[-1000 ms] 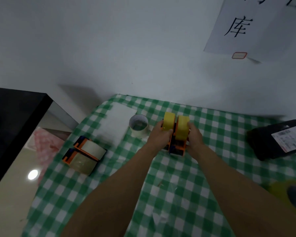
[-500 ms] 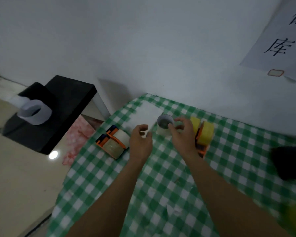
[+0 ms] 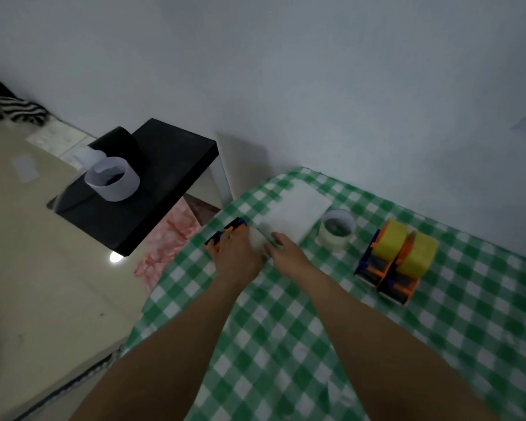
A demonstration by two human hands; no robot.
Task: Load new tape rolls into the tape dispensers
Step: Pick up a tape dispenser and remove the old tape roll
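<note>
In the last second I have let go of the 2 yellow-tape dispensers, which now stand side by side on the right of the desk with their yellow rolls seated, and I have swung left to the other pair. My left hand now lies over the pale-tape dispensers at the left edge of the desk, its fingers curled down over the orange-and-blue frame in what looks like a grip, though blur softens the detail. My right hand has come in just beside it, fingers fairly straight and touching the pale roll on that pair, not closed round anything. The loose tape roll stands untouched between the 2 pairs, next to the white sheet. I read this as the yellow pair being finished and the work moving on to the second pair, with the loose roll still waiting for a holder. Being so near the desk edge, above the floor beside the black cabinet, I would draw this pair inward before working on it.
</note>
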